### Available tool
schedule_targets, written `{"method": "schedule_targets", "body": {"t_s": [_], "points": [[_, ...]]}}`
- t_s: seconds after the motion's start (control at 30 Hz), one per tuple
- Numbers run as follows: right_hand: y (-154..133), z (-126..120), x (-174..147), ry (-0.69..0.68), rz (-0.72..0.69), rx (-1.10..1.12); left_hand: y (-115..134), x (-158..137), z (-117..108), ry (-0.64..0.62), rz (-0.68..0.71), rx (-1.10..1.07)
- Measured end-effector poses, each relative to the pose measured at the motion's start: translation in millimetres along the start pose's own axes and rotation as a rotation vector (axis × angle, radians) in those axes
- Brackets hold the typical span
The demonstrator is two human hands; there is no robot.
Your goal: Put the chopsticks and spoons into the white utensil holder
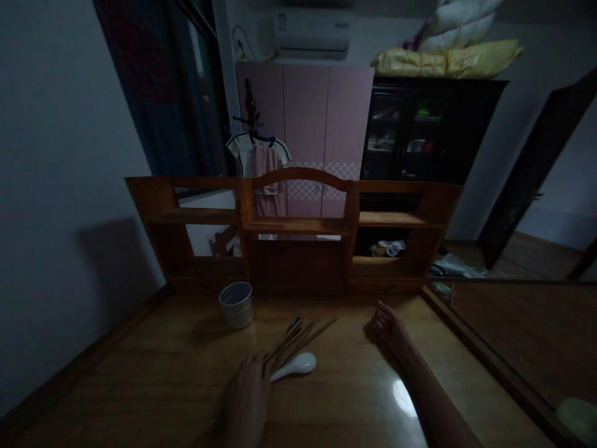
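Note:
My left hand [252,382] is closed round the near ends of a fanned bundle of chopsticks [298,341], low over the wooden desktop. A white soup spoon [302,363] lies beside them, bowl pointing away; its handle end runs to my fingers, and whether they grip it I cannot tell. Among the chopsticks' far ends is a small dark tip [293,322], too dim to name. My right hand [388,325] rests at the desk's right side, fingers curled in, with nothing seen in them. A grey cylindrical container [237,306] stands upright beyond my left hand.
A wooden shelf unit [298,225] runs along the desk's far edge. The wall [69,249] borders the left side, and a raised wooden edge [485,367] the right. Behind stand a pink wardrobe [305,112], hanging clothes [259,155] and a dark cabinet [459,130].

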State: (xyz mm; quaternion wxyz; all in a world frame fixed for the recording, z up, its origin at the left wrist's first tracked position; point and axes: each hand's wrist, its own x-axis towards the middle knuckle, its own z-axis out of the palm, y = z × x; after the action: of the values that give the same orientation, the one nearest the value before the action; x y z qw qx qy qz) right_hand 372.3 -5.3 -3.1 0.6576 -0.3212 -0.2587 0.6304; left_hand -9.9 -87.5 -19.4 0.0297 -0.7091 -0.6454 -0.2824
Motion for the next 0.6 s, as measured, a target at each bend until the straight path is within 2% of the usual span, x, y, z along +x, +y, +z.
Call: {"method": "schedule_targets", "body": {"t_s": [0.17, 0.37, 0.6], "points": [[-0.4, -1.2, 1.4, 0.036, 0.018, 0.04, -1.8, 3.4, -0.7, -0.025, -0.047, -0.056], [1.2, -4.7, 4.5, 0.034, 0.041, 0.053, -2.3, 6.6, -4.7, 0.051, -0.094, -0.032], [1.8, -6.8, 5.7, 0.036, 0.013, 0.043, -4.2, 11.0, -11.6, 0.018, -0.121, -0.098]]}}
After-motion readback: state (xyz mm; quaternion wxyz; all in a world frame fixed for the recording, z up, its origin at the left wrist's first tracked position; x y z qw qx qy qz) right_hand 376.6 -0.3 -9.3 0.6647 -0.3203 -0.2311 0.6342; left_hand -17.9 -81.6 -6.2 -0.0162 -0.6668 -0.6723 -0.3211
